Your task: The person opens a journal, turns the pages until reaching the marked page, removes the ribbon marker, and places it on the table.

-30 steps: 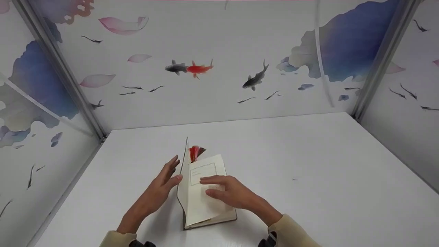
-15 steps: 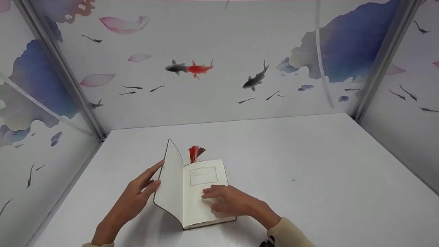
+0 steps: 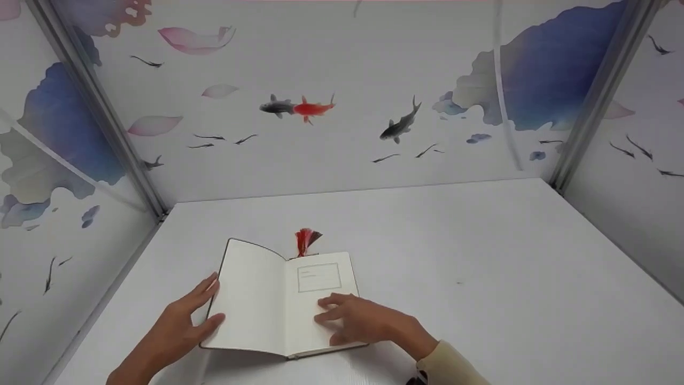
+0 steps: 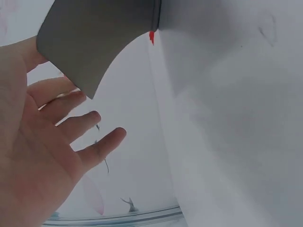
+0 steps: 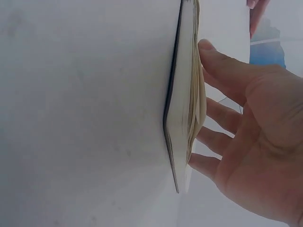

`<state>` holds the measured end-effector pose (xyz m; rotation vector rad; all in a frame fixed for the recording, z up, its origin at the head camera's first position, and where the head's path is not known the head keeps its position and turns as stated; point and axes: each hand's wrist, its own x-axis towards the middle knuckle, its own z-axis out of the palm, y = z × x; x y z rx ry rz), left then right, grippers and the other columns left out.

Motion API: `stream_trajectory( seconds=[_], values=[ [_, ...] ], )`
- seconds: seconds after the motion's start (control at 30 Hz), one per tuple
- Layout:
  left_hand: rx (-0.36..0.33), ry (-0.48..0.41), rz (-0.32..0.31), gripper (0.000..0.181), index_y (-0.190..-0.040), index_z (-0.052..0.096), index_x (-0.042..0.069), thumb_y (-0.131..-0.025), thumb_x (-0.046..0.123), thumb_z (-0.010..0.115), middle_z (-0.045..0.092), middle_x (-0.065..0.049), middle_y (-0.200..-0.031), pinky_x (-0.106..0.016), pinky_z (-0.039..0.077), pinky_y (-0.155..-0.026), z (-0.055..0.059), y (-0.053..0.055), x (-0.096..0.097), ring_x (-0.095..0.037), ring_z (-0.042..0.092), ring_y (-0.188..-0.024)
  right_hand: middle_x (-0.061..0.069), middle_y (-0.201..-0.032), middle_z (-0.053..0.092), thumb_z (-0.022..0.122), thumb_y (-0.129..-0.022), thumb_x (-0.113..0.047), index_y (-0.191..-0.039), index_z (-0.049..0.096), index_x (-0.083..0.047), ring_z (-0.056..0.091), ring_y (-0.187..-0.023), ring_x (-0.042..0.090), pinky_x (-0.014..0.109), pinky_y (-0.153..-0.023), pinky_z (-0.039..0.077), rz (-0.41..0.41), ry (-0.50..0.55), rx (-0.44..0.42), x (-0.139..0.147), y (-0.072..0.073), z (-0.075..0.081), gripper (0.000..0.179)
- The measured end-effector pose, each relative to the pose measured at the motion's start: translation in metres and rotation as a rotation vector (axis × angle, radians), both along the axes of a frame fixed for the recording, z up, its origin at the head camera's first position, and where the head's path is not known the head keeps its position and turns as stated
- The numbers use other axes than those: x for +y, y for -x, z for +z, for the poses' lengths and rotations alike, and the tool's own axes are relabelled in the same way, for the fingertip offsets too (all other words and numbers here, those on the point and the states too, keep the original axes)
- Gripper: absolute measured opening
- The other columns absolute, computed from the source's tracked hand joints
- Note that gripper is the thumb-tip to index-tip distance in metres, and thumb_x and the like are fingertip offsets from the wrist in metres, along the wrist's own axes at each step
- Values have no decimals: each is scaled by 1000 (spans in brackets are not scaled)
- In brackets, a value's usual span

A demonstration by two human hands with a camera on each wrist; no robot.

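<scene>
Since the earlier frame, the notebook's cover (image 3: 248,299) has swung farther left and lower, the left hand (image 3: 179,323) moving out with it; the right hand has barely shifted. At far left, the left forearm slants in from the near side; the fingers are relaxed and fairly straight, touching the cover's free edge, with the thumb over its near corner, not clenched. The cover slopes up off the table (image 3: 481,235), hinged at the spine to its right. The notebook (image 3: 304,329) lies open between the hands, its long axis running away from the person, a red tassel (image 3: 304,240) beyond its far end. Rightmost, the right hand (image 3: 368,321) reaches in from the near right, fingers spread on the right page, grasping nothing.
</scene>
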<state>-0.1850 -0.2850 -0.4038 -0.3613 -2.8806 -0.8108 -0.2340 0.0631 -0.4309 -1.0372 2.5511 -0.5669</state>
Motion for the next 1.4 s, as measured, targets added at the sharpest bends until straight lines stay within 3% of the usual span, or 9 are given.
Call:
stream_trajectory(
  seconds=[0.07,0.23,0.43,0.57,0.67,0.8,0.97,1.13,1.4],
  values=[
    [-90,44,-7,76,-147,43,-7,-88,27,77,31,-24,-161,-56,35,-114,-3,3,0,-45,32,-147,-5,-158,45,74,-91,-26,-142,58,-26,32,-152,22,41,-123,31,2,-6,6,1,0,0,53],
    [-266,117,3,86,-148,40,-8,-84,33,80,15,-37,-161,-76,16,-113,-11,10,7,-57,8,-148,-4,-157,46,74,-91,-26,-141,59,-26,34,-152,22,42,-122,32,6,12,12,0,0,-2,53],
    [-358,126,-19,75,-147,46,-4,-86,27,78,13,-39,-160,-77,7,-113,-18,16,25,-59,4,-148,-5,-158,45,75,-91,-26,-142,58,-26,33,-152,23,44,-122,32,-2,22,-3,0,-1,-3,54],
    [-378,111,-99,59,-145,53,7,-89,8,71,25,-28,-162,-70,18,-118,-20,19,41,-51,16,-151,-6,-159,43,75,-91,-27,-143,57,-26,32,-153,23,45,-123,31,-2,10,-20,2,-2,-1,55],
    [-380,106,-174,59,-143,56,11,-87,-3,66,30,-22,-163,-69,21,-117,-21,21,52,-49,19,-152,-7,-160,41,75,-90,-28,-144,56,-27,31,-153,22,45,-123,30,0,-9,-36,2,-2,0,57],
    [-379,110,-215,58,-145,54,11,-89,1,66,30,-21,-163,-70,20,-117,-21,24,62,-50,18,-152,-9,-161,39,77,-89,-31,-145,54,-29,30,-153,20,46,-123,30,0,-26,-57,2,-1,1,61],
    [-418,100,-168,61,-150,47,16,-94,26,70,24,-20,-166,-73,15,-117,-22,28,71,-51,11,-153,-10,-163,34,79,-86,-33,-148,50,-32,26,-155,20,48,-125,26,34,-41,-68,6,0,1,69],
    [-465,154,-103,79,-156,37,24,-89,56,65,16,-15,-169,-78,8,-114,-24,36,81,-50,6,-154,-10,-165,31,80,-85,-32,-150,47,-31,23,-156,21,48,-126,23,68,-46,-74,11,3,2,73],
    [-485,213,-106,92,-159,29,25,-85,69,62,8,-18,-170,-84,3,-108,-28,41,86,-53,2,-153,-10,-165,30,77,-88,-35,-150,47,-31,22,-156,22,49,-125,25,81,-32,-99,14,5,2,69]
  ],
)
